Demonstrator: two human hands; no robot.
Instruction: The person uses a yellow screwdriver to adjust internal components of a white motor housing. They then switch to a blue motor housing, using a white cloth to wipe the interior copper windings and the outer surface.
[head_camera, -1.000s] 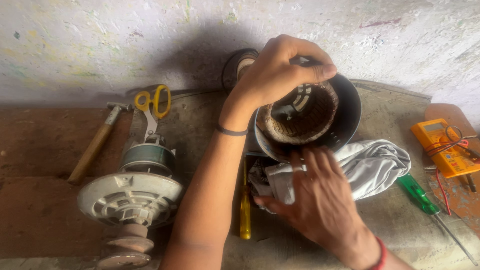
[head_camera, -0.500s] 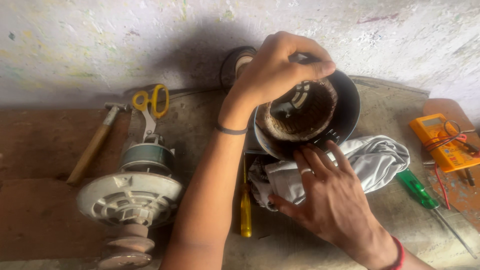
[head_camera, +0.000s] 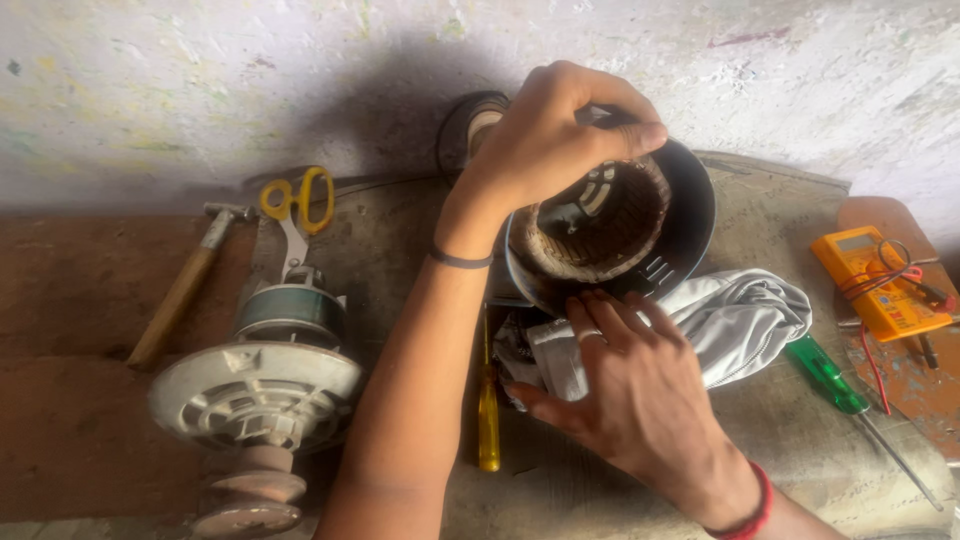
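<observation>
Round metal motor housing (head_camera: 650, 240), left hand (head_camera: 555, 135) gripping rim, right hand (head_camera: 630, 390) on crumpled cloth (head_camera: 740, 320).

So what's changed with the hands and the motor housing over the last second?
Little. The right hand slid slightly down and toward the wearer, its fingers opening a bit over the white cloth, fingertips at the rim of the motor housing. The left hand kept its grip on the housing's top edge. The hammer, scissors and yellow screwdriver stayed put.

One screen only — a small grey rectangular display on the orange multimeter (head_camera: 878, 281), far right on the bench, near the green screwdriver (head_camera: 828, 375). No packages, labels or signs.
</observation>
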